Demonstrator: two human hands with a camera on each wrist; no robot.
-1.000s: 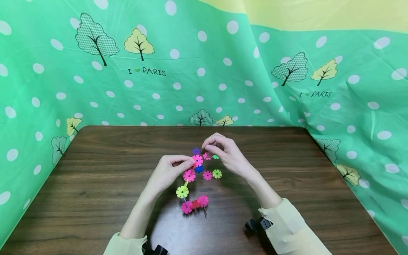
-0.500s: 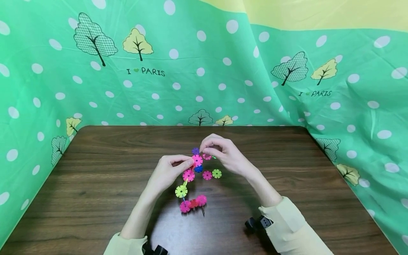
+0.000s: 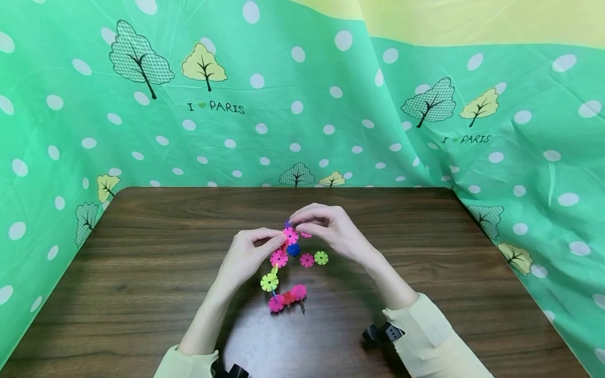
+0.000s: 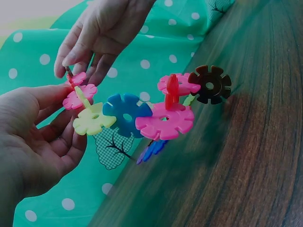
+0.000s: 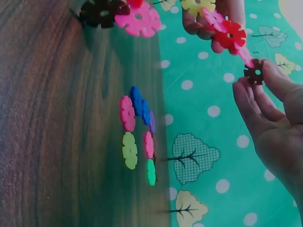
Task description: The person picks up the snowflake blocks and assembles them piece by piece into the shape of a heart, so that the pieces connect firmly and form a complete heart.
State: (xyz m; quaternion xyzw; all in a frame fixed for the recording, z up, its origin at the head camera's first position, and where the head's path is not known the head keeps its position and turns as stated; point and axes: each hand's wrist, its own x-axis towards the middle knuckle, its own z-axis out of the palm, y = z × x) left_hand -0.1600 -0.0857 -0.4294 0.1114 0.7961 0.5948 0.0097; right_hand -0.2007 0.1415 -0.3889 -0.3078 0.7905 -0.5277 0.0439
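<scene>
A chain of interlocking snowflake discs in pink, red, yellow and blue hangs from my left hand (image 3: pixel 255 254), which pinches it near its upper end by a pink disc (image 3: pixel 290 236). My right hand (image 3: pixel 333 228) is close beside the left one. In the right wrist view its thumb and fingers pinch a brown snowflake disc (image 5: pixel 255 72) right at the chain's end, against a pink disc. The chain's yellow disc (image 4: pixel 94 119) and blue disc (image 4: pixel 127 115) show below my left fingers. At the lower end another brown disc (image 4: pixel 209 85) sits near the tabletop.
Loose discs lie on the wooden table (image 3: pixel 170 236) beyond and beside the chain: a pink disc (image 5: pixel 127 113), a yellow-green disc (image 5: pixel 129 150), a green disc (image 5: pixel 151 171), blue ones and a purple one. A green polka-dot cloth (image 3: pixel 264 105) hangs behind the table.
My right hand has moved left and slightly nearer, bringing the brown disc to the chain's end. My left hand keeps its pinch, and the chain's lower part has shifted slightly.
</scene>
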